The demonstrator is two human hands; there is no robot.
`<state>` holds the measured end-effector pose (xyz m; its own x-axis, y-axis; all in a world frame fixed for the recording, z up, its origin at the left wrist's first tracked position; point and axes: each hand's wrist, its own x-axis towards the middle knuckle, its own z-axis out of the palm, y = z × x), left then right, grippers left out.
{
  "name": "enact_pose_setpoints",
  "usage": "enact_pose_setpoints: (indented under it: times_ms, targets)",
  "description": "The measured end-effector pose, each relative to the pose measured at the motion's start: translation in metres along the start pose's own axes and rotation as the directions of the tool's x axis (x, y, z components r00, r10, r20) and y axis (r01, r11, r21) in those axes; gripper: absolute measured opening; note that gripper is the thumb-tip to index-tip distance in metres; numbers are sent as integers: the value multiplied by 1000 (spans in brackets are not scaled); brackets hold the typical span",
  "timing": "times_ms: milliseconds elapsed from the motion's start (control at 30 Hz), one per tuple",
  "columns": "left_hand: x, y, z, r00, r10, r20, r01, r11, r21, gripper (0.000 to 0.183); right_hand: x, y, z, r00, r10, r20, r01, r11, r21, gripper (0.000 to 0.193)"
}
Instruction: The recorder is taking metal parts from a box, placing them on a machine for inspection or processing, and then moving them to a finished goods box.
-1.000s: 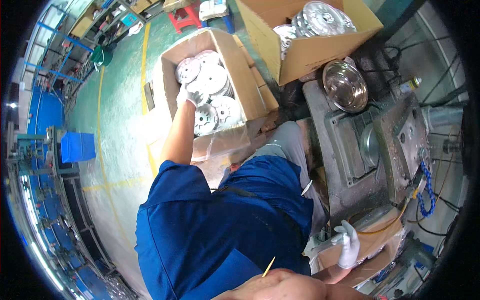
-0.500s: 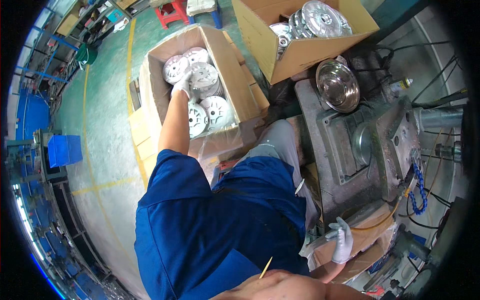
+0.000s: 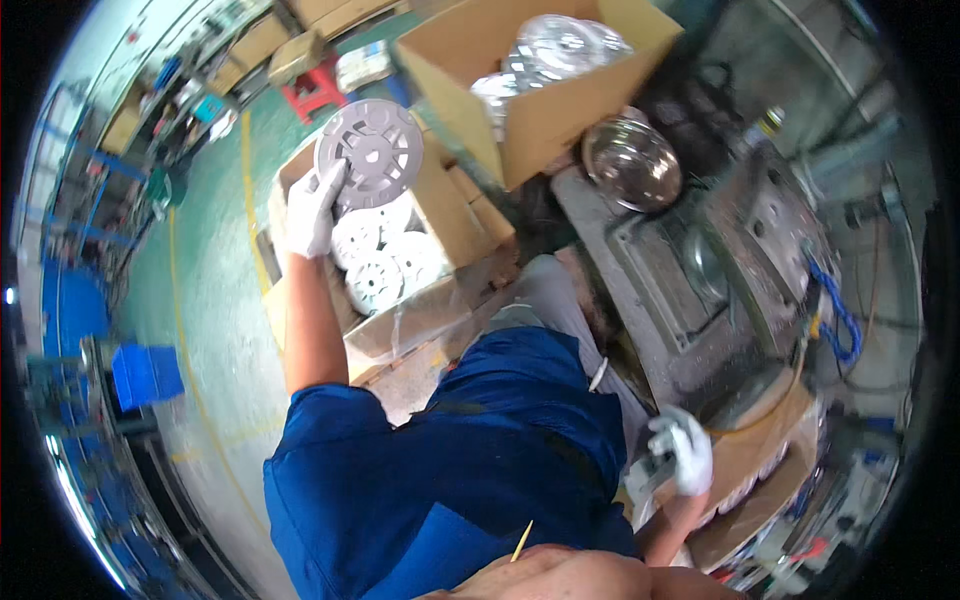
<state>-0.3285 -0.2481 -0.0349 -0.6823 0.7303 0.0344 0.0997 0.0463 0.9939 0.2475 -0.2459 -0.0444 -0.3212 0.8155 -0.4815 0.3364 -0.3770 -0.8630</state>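
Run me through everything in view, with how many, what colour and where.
Held disc: one, grey, in the left hand
Loose discs: several, silver, in left carton
Left carton: one, brown, below held disc
Upper carton: one, brown, top centre
Shiny discs: several, silver, in upper carton
Machine: one, dark grey, right
Bowl-shaped part: one, silver, at the machine's edge
Hose: one, blue, right side
Lower right carton: one, brown, lower right
Stool: one, red, top left
Bin: one, blue, far left
Floor lines: several, yellow, left
Background clutter: uncounted, mixed colours, left edge
Shirt: one, blue, lower centre
Left hand: one, white-gloved, gripping the held disc
Right hand: one, white-gloved, beside lower right carton
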Motion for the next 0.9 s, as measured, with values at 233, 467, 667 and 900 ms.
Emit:
enact_pose_setpoints:
  times_ms: [233,467,667,900]
  targets:
    - [-87,105,181,353,435,828,-934,105,343,28,57,-35,32,952,-219,214,11,723,690,58]
    - [-127,81,254,-216,439,872,-975,-56,-213,54,46,-28,33,985,-164,-47,134,574,808,37]
    - [-135,80,300,383,317,868,-667,744,23,105,44,-10,13,928,-270,-255,369,586,722,40]
    - [-126,63,347,358,128,925,-223,974,-48,66,50,-32,3,948,-263,-181,318,811,491,44]
